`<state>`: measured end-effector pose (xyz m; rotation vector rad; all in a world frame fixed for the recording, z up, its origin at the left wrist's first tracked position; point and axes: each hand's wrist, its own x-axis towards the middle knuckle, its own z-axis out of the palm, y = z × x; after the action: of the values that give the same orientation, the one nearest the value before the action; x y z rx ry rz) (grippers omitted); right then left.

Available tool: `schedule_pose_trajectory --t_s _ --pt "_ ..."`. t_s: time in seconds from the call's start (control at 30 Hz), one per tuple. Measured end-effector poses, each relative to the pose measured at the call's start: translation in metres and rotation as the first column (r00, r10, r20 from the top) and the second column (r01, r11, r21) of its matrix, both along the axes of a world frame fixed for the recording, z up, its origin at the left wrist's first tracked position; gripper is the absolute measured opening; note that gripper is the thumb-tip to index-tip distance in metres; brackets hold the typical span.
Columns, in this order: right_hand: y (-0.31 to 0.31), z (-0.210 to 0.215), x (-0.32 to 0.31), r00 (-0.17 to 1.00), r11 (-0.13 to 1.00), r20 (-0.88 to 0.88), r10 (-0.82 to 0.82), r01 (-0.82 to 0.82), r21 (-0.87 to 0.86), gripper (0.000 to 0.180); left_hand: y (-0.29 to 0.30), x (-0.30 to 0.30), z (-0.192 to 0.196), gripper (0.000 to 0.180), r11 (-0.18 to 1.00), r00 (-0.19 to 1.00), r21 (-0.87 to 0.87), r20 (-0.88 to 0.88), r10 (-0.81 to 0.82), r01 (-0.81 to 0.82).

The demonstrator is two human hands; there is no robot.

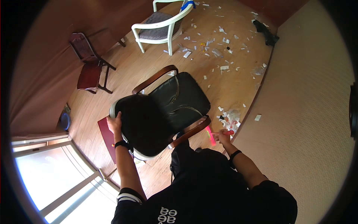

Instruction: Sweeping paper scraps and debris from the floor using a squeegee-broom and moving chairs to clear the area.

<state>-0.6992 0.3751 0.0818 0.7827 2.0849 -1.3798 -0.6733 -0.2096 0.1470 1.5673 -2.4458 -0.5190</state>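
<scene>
A black office armchair [151, 112] with wooden armrests stands in front of me, its padded seat [179, 99] cracked and worn. On the left edge of its backrest lies my left hand [115, 122], fingers curled around the rim. My right hand [223, 137] is to the right of the chair, closed on the red handle of a pink broom [210, 135]. The broom's head hangs beside the near armrest, partly hidden by it. Just beyond that hand, a pile of litter [230, 119] with paper scraps and plastic lies against the wall.
A white armchair [156, 26] with a blue cloth on it stands far ahead, and a dark red chair [89, 71] stands left. Scraps of paper [224, 68] litter the wooden floor. A black bag-like item [265, 33] lies along the right wall. Windows [56, 175] are lower left.
</scene>
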Motion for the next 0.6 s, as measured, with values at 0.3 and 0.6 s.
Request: schedule_pose_trajectory --t_s 0.3,0.6 --pt "0.012 -0.031 0.005 0.936 0.936 -0.036 -0.350 0.348 -0.063 0.017 0.081 0.070 0.042 0.081 0.998 0.995 -0.001 -0.078 0.066 -0.066" --pt "0.060 -0.013 0.015 0.816 0.798 -0.110 -0.567 0.511 -0.320 0.030 0.167 0.169 0.044 0.080 0.996 0.987 -0.062 -0.156 0.049 -0.060"
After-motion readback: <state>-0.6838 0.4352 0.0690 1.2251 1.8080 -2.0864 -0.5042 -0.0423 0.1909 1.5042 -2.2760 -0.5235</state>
